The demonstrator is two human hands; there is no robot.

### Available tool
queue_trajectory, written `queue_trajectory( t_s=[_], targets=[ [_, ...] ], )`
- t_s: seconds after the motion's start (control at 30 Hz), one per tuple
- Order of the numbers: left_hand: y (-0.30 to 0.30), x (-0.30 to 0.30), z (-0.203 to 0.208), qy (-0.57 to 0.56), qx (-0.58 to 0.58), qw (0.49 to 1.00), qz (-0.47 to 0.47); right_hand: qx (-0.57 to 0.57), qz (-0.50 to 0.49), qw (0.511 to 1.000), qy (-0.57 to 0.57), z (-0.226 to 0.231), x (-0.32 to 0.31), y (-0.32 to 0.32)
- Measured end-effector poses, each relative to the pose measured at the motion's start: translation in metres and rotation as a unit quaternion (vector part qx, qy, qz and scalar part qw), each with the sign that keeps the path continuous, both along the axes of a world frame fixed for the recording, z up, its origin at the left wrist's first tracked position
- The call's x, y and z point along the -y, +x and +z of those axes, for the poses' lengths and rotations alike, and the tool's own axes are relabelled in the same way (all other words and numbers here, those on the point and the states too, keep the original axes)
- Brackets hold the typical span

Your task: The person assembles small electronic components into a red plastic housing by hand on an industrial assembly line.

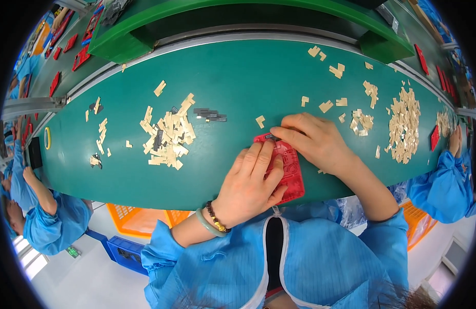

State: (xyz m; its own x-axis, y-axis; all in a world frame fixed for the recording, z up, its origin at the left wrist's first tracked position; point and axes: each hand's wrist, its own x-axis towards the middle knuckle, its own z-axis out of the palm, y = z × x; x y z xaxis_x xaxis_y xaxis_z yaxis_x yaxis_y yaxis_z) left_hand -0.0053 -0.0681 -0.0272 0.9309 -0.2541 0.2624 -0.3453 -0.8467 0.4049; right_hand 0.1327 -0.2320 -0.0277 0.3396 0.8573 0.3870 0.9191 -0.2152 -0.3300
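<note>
Red case (294, 177) being held by left hand (251, 175); case top being touched by right hand (315, 141), its grip being unclear. Pale bits (168, 136) being seen left of case.

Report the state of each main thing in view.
Red casing: held, moulded side up.
Left hand: bent over the casing, gripping it.
Right hand: fingertips at the casing's far end.
Beige pieces: loose, heaped and scattered.
Dark strips: loose, bunched together.
Left orange crate: partly hidden.

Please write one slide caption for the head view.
Left hand holding a red plastic housing, right hand at its far end, cream pieces across green tabletop.
</note>
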Motion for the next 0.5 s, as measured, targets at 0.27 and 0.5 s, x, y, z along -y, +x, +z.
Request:
queue_trajectory(
  t_s=[0.27, 0.5],
  targets=[
    [0.000, 0.000, 0.001, -0.001, -0.006, 1.000, -0.002, 0.090, 0.065, 0.991, -0.069, 0.004, 0.003, 0.008],
    [0.002, 0.000, 0.001, 0.009, -0.012, 1.000, -0.001, 0.099, 0.076, 0.992, -0.028, -0.007, 0.006, 0.009]
  ],
)
